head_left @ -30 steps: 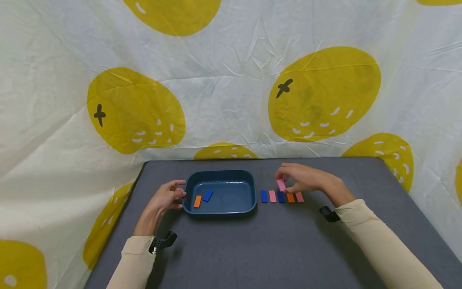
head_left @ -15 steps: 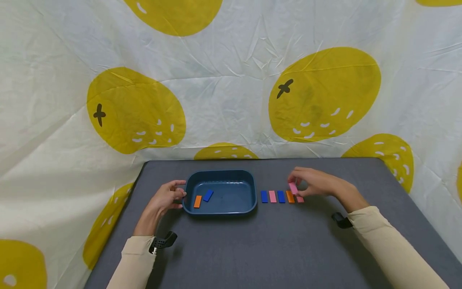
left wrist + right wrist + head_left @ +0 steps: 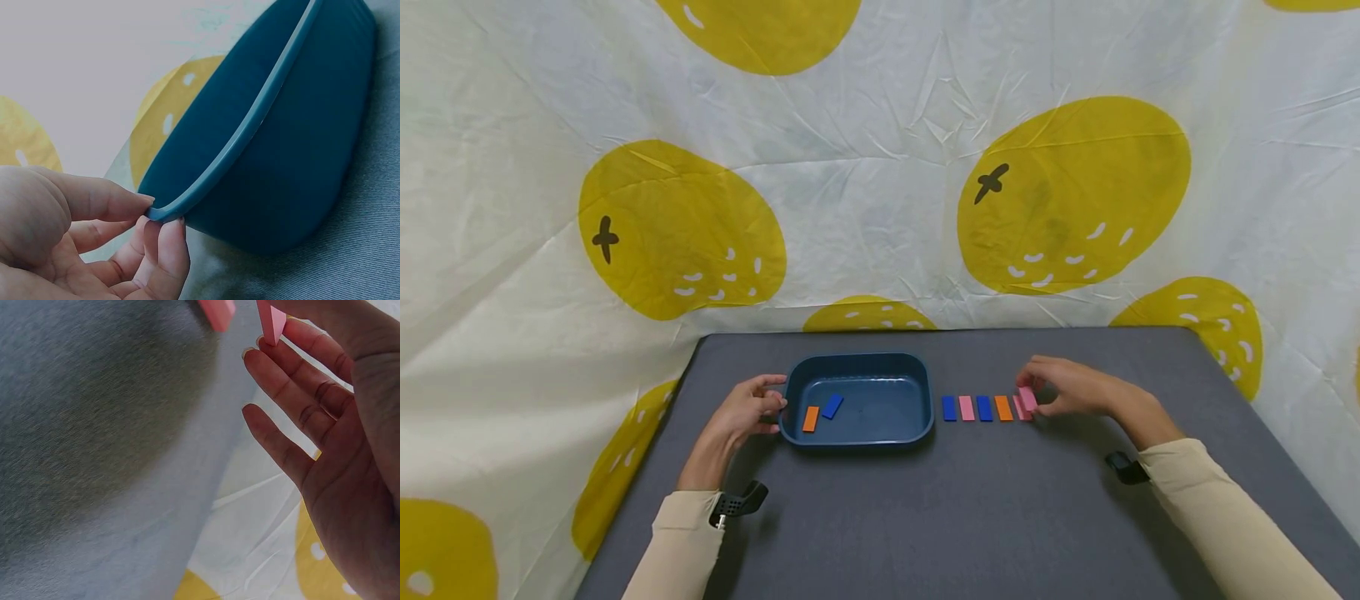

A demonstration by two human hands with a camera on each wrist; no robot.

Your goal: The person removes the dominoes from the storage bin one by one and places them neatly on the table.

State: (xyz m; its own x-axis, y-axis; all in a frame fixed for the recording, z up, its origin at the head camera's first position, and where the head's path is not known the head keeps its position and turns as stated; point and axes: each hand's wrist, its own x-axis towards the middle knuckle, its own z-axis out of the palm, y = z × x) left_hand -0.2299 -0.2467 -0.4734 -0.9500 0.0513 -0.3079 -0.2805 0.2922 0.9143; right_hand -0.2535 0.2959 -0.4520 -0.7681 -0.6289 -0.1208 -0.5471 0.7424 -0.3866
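My left hand (image 3: 745,410) pinches the rim of a dark blue rectangular tub (image 3: 872,442) at its left end. In the left wrist view, thumb and fingers close on the rim (image 3: 240,134). An orange block (image 3: 810,419) and a blue block (image 3: 832,406) lie inside the tub. At the right end of a row of flat blocks, my right hand (image 3: 1071,387) holds a pink block (image 3: 1027,398) between thumb and fingers. Another pink block (image 3: 1019,410) lies just left of it, partly covered. In the right wrist view the held pink block (image 3: 271,322) appears tilted at the fingertips.
Right of the tub the row runs from a blue block (image 3: 950,408) through a pink block (image 3: 966,408) and a second blue block (image 3: 985,408) to an orange block (image 3: 1003,408). Grey cloth covers the table (image 3: 925,517). A fruit-patterned curtain (image 3: 865,225) hangs behind.
My right hand has moved right along the row with the pink block, from above the middle blocks to the row's right end, and lower. The left hand and tub have stayed put.
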